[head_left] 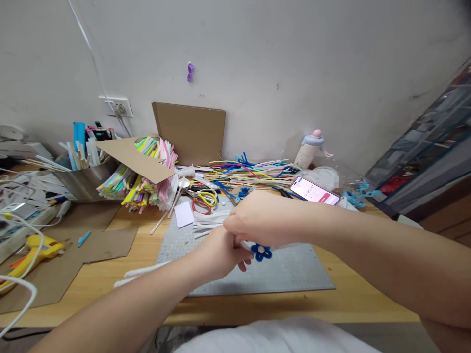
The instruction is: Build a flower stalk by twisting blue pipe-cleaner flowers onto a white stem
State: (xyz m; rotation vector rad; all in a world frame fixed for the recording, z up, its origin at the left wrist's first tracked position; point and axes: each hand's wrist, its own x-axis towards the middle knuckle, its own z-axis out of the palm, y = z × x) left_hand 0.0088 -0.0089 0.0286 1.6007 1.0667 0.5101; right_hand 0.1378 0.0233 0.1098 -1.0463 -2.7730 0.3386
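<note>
Both of my hands meet above the grey cutting mat [294, 274]. My left hand [217, 255] is closed around the stem of a small blue pipe-cleaner flower [261, 252] with a white centre, which sticks out to the right of its fingers. My right hand [257, 218] is closed just above it, its fingers pinched on a white pipe cleaner that runs towards the flower. Several white pipe cleaners [206, 223] lie on the mat behind my hands.
A pile of coloured pipe cleaners [143, 184] lies under a cardboard flap, with more pipe cleaners [250, 171] by the wall. Scissors [202, 200], a phone [314, 191], a small bottle [309, 149], a metal tub of tools [84, 176] and a yellow glue gun [33, 252] surround the mat.
</note>
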